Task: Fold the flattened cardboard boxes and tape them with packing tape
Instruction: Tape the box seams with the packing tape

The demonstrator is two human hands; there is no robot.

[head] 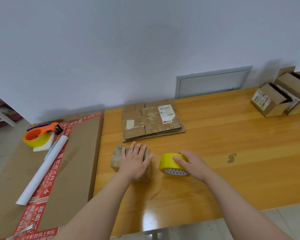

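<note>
A small folded cardboard box [117, 157] stands on the wooden table [232, 161] near its left end. My left hand [136, 161] lies flat on top of the box with straight fingers. Just to the right, a yellow roll of packing tape [168, 162] rests on the table, and my right hand [192, 164] holds it with fingers curled over its top. Behind them lies a stack of flattened cardboard boxes [152, 121] with a white shipping label.
A large brown carton [73, 161] with red printed tape sits left of the table; on it lie an orange tape dispenser [40, 134] and a white rolled paper [43, 168]. Open cardboard boxes [280, 99] stand at the far right corner. A grey wall hatch [213, 82] is behind.
</note>
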